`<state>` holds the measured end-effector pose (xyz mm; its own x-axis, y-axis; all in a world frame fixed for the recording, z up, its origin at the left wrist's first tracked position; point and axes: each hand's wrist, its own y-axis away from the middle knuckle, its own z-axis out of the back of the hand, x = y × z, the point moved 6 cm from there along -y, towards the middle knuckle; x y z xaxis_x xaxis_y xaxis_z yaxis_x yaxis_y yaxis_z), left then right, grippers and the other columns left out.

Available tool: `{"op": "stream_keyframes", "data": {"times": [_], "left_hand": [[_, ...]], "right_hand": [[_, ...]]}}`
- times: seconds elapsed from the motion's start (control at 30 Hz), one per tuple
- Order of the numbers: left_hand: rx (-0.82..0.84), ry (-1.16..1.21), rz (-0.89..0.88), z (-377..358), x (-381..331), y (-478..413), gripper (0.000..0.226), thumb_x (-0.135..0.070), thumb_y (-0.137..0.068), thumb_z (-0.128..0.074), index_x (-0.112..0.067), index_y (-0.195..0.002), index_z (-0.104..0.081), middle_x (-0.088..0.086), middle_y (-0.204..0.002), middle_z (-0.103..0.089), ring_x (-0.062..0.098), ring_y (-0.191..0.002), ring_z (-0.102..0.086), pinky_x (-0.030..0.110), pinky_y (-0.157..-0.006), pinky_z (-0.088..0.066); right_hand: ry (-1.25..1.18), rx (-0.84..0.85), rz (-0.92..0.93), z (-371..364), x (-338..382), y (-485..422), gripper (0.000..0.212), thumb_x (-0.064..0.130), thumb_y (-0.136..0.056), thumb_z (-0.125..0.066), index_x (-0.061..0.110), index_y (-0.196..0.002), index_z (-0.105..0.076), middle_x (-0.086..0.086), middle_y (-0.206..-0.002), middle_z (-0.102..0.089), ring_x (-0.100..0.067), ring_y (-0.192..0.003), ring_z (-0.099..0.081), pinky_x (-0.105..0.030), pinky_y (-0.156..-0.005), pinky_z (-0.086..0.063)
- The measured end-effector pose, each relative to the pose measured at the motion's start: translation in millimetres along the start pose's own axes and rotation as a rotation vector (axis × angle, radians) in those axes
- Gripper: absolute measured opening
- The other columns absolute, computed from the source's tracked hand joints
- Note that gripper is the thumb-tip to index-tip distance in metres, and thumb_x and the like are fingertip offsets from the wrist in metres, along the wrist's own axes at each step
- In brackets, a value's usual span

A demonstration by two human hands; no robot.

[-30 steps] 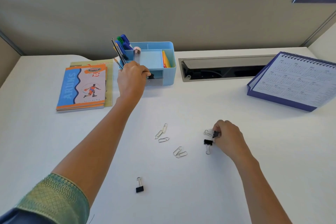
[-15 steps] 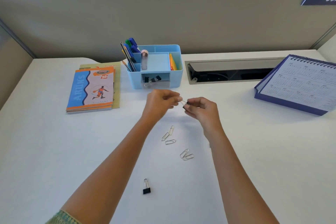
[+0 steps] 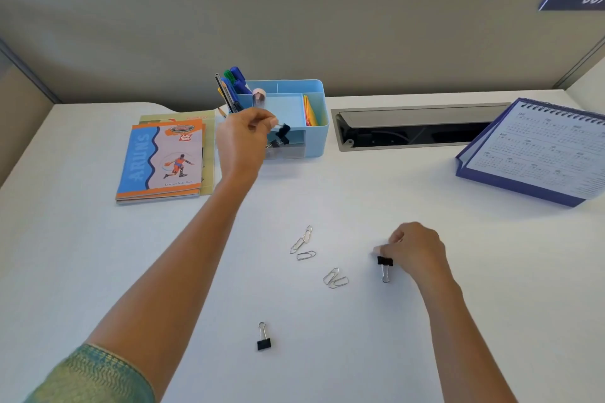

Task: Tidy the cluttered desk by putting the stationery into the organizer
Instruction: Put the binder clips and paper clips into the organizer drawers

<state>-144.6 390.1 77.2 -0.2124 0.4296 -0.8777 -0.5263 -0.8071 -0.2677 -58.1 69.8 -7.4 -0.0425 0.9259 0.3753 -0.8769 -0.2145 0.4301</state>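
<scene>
Sitting on the white desk by the back wall is the blue organizer, with pens in its left slot. The left hand is at its front opening, fingers pinched on a black clip. Near the front, the right hand has its fingertips closed on another clip lying on the desk. A third clip and some paperclips lie loose between the arms.

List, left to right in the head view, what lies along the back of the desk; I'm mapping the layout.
Blue-and-orange paper notebook → light-blue plastic organizer → grey recessed metal cable tray → purple spiral-bound desk calendar.
</scene>
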Motion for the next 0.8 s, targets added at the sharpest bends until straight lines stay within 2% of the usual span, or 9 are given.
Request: {"op": "stream_keyframes", "data": {"times": [0.07, 0.13, 0.23, 0.3, 0.37, 0.43, 0.53, 0.67, 0.8], "left_hand": [[-0.012, -0.066, -0.008, 1, 3, -7, 0.011, -0.019, -0.090, -0.066, -0.015, -0.094, -0.075, -0.004, -0.085, -0.070, 0.012, -0.079, -0.065, 0.016, -0.069, -0.051], [-0.006, -0.133, 0.018, -2, 10, -10, 0.012, -0.022, -0.091, -0.066, -0.015, -0.096, -0.075, -0.003, -0.089, -0.071, 0.008, -0.077, -0.060, 0.011, -0.064, -0.043], [0.013, -0.205, 0.059, -6, 20, -10, 0.015, -0.027, -0.091, -0.065, -0.018, -0.097, -0.075, -0.003, -0.093, -0.072, 0.010, -0.078, -0.058, 0.015, -0.063, -0.043], [0.028, -0.248, 0.074, -10, 24, -9, 0.017, -0.030, -0.091, -0.064, -0.019, -0.099, -0.075, -0.002, -0.095, -0.073, 0.011, -0.081, -0.060, 0.020, -0.067, -0.047], [0.050, -0.286, 0.087, -13, 29, -7, 0.020, -0.031, -0.092, -0.063, -0.018, -0.103, -0.075, 0.000, -0.099, -0.074, 0.014, -0.086, -0.062, 0.027, -0.072, -0.052], [0.066, -0.352, 0.082, -15, 31, -6, 0.022, -0.032, -0.093, -0.062, -0.019, -0.106, -0.074, 0.002, -0.103, -0.074, 0.017, -0.093, -0.062, 0.033, -0.078, -0.054], [0.071, -0.536, -0.007, -19, 27, -4, 0.025, -0.035, -0.094, -0.059, -0.021, -0.110, -0.073, 0.005, -0.108, -0.072, 0.022, -0.103, -0.056, 0.042, -0.087, -0.046], [0.068, -0.671, -0.103, -20, 19, -3, 0.029, -0.036, -0.094, -0.058, -0.021, -0.115, -0.071, 0.009, -0.110, -0.070, 0.025, -0.103, -0.052, 0.041, -0.084, -0.040], [0.053, -0.496, -0.132, -11, 17, 4, 0.026, -0.028, -0.096, -0.058, -0.017, -0.116, -0.070, 0.006, -0.112, -0.071, 0.021, -0.102, -0.060, 0.029, -0.081, -0.047]], "right_hand": [[0.065, 0.051, -0.014, -6, -3, 6, 0.034, 0.031, -0.066, -0.083, 0.011, -0.079, -0.059, -0.001, -0.072, -0.062, -0.019, -0.066, -0.059, -0.023, -0.051, -0.037], [0.079, 0.041, 0.002, -11, -2, 9, 0.031, 0.026, -0.069, -0.081, 0.012, -0.081, -0.056, 0.003, -0.067, -0.059, -0.010, -0.055, -0.055, -0.021, -0.048, -0.033], [0.104, 0.036, 0.034, -18, 10, 8, 0.018, 0.018, -0.076, -0.074, 0.010, -0.085, -0.061, -0.001, -0.070, -0.065, -0.012, -0.056, -0.060, -0.020, -0.050, -0.040], [0.067, 0.024, 0.051, -19, 23, 5, 0.012, 0.012, -0.077, -0.069, 0.005, -0.085, -0.063, -0.008, -0.078, -0.070, -0.024, -0.069, -0.068, -0.027, -0.065, -0.054], [0.004, 0.001, 0.086, -19, 37, -1, 0.009, 0.008, -0.076, -0.066, 0.003, -0.083, -0.064, -0.012, -0.083, -0.069, -0.030, -0.075, -0.069, -0.035, -0.075, -0.057], [-0.066, 0.001, 0.127, -19, 52, -6, 0.006, 0.007, -0.075, -0.065, 0.005, -0.080, -0.066, -0.010, -0.081, -0.070, -0.029, -0.075, -0.069, -0.030, -0.071, -0.056], [-0.239, 0.033, 0.141, -22, 67, -15, 0.005, 0.009, -0.073, -0.068, 0.010, -0.077, -0.069, -0.003, -0.068, -0.069, -0.017, -0.062, -0.065, -0.021, -0.057, -0.044], [-0.479, 0.050, 0.112, -29, 71, -23, 0.006, 0.009, -0.072, -0.072, 0.015, -0.072, -0.070, 0.000, -0.067, -0.068, -0.017, -0.063, -0.061, -0.029, -0.069, -0.051], [-0.967, 0.169, 0.030, -40, 73, -24, 0.010, 0.000, -0.075, -0.074, 0.005, -0.083, -0.072, -0.009, -0.084, -0.070, -0.022, -0.081, -0.067, -0.031, -0.084, -0.057]]}}
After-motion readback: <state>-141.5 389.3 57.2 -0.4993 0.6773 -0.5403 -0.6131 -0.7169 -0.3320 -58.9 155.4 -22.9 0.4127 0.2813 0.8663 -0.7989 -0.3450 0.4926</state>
